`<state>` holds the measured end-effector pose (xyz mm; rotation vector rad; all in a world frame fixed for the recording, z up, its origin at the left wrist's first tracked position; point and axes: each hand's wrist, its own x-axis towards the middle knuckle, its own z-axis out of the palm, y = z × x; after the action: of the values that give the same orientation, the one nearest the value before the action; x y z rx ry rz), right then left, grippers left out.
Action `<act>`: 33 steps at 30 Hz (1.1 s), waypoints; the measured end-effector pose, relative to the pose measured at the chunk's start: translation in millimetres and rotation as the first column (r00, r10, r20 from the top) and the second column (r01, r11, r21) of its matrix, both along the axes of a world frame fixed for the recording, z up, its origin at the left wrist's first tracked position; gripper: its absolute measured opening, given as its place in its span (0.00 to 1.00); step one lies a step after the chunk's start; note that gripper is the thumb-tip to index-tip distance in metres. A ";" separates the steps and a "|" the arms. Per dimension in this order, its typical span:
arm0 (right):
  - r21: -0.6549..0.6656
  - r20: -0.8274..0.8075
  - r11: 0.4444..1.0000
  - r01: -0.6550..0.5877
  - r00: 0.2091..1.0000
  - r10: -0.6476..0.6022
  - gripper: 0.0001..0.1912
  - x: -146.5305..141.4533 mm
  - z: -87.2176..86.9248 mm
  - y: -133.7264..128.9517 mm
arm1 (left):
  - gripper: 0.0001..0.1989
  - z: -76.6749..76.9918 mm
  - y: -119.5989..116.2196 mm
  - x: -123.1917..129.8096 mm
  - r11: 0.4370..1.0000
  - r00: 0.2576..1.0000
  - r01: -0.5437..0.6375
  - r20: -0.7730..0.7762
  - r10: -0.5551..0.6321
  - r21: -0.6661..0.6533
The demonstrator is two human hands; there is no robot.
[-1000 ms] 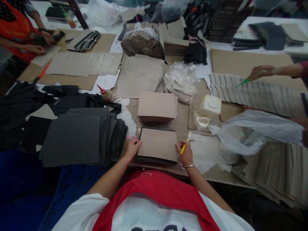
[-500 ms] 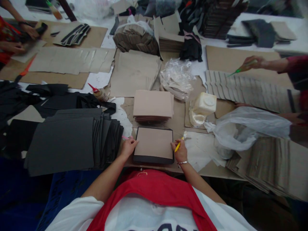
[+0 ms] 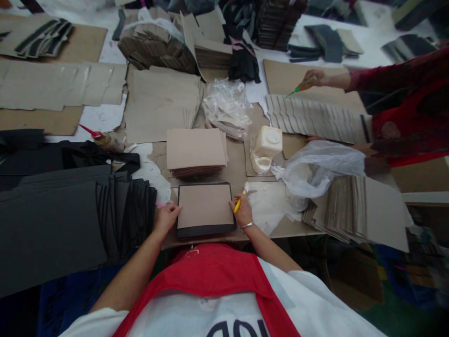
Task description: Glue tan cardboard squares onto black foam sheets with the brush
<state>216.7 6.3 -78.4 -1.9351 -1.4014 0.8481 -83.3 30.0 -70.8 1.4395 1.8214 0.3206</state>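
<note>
A tan board (image 3: 206, 205) lies on a black sheet (image 3: 206, 230), whose dark border shows around it, widest at the front. My left hand (image 3: 167, 218) pinches the left edge of this board, and a thin pink item (image 3: 162, 204) sticks out beside its fingers. At the right edge, my right hand (image 3: 242, 210) has a yellow-handled tool (image 3: 238, 204) in its grip while its fingertips touch the board. Just behind stands a stack of tan boards (image 3: 196, 150). Left of my left hand is a pile of black sheets (image 3: 52, 224).
Behind to the right are a white glue container (image 3: 271, 142) and a plastic bag (image 3: 322, 164). Stacked boards (image 3: 354, 208) fill the right front. Another person's hand (image 3: 313, 78) holds a green-tipped bottle over lined strips (image 3: 315, 119). A red-tipped bottle (image 3: 108, 141) lies left.
The view has swung right, so everything on the table appears further left, and more of the person at the right shows. Both my hands remain at the board's sides.
</note>
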 end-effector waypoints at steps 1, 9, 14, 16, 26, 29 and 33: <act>0.000 0.017 1.000 -0.003 1.000 0.003 0.12 -0.5 0.5 0.5 | 0.16 0.2 0.6 0.0 1.000 1.000 0.008 -0.021 -0.008 -0.004; -0.051 0.135 0.998 -0.021 0.990 0.028 0.16 -2.6 -3.1 3.4 | 0.14 11.3 9.7 -1.0 0.991 0.976 0.132 -0.174 -0.134 -0.025; -0.086 0.167 0.996 -0.034 0.985 0.048 0.17 -3.4 -1.9 3.3 | 0.13 14.1 13.6 -5.7 0.985 0.969 0.161 -0.178 -0.169 -0.060; -0.074 0.185 0.997 -0.033 0.982 0.046 0.17 -4.0 -0.4 2.6 | 0.13 14.9 12.9 -6.0 0.984 0.969 0.165 -0.178 -0.174 -0.065; -0.029 0.382 0.992 -0.120 0.916 0.122 0.17 -6.1 12.1 2.6 | 0.10 25.8 7.3 3.5 0.978 0.920 0.208 -0.344 -0.187 0.024; 0.050 0.400 0.988 -0.147 0.909 0.115 0.21 2.3 38.3 6.8 | 0.15 30.2 1.0 17.0 0.892 0.838 0.424 -0.440 -0.322 0.155; 0.123 0.029 0.987 -0.104 0.994 0.101 0.26 -7.3 78.4 21.5 | 0.19 31.1 -6.8 35.0 0.661 0.647 0.737 -0.426 -0.632 0.140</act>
<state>209.4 27.8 0.0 -1.7971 -1.5412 0.7690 -48.2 23.2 -39.6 2.4261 1.3301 -0.0700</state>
